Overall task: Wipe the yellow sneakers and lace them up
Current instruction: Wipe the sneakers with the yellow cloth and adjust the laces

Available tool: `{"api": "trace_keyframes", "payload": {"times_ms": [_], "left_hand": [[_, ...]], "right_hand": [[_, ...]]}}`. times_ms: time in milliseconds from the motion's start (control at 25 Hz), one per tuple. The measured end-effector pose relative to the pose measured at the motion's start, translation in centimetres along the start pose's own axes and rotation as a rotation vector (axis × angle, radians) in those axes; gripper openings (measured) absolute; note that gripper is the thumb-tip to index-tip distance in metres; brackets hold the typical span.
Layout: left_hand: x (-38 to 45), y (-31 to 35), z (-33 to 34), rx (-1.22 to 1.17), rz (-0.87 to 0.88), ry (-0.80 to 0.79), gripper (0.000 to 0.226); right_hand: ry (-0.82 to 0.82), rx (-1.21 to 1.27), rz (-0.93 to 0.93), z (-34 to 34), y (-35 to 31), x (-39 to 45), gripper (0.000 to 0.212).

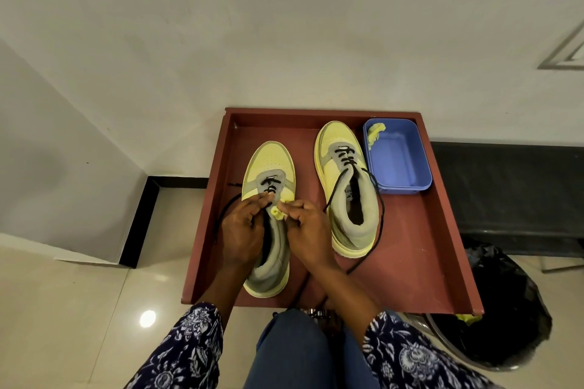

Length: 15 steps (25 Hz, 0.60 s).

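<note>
Two yellow sneakers stood toes-away on a reddish-brown tray (436,230). The left sneaker (268,167) sat near the tray's front-left corner, laced only through its lowest eyelets. The left hand (241,230) lay over its tongue, fingers curled and pinching the black lace (226,208), which looped out toward the tray's left edge. The right hand (305,230) was just beside it, its fingertips pinching the sneaker's upper by the eyelets; whether it also held a lace end could not be told. The right sneaker (344,174) stood mid-tray, partly laced, its loose black lace (380,211) trailing round the heel. A blue tub (407,180) holding a yellow cloth (376,133) occupied the back-right corner, just beside that sneaker.
</note>
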<state>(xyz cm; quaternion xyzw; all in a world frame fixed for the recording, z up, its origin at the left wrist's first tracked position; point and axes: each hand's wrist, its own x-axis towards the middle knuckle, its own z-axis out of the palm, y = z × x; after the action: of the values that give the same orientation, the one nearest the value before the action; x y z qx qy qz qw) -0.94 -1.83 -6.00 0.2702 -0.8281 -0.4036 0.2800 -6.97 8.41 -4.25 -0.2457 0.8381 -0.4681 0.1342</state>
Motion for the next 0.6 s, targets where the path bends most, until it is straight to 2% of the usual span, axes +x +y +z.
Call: {"api": "trace_keyframes", "payload": {"times_ms": [400,600], "left_hand": [[0.0,0.1,0.1,-0.003,-0.014,0.004,0.031],[0.0,0.1,0.0,0.003,-0.007,-0.010,0.031]], "right_hand": [[-0.068,0.110,0.097,0.2,0.8,-8.1,0.035],[-0.071,0.169,0.185,0.0,0.5,-7.4,0.030]]}}
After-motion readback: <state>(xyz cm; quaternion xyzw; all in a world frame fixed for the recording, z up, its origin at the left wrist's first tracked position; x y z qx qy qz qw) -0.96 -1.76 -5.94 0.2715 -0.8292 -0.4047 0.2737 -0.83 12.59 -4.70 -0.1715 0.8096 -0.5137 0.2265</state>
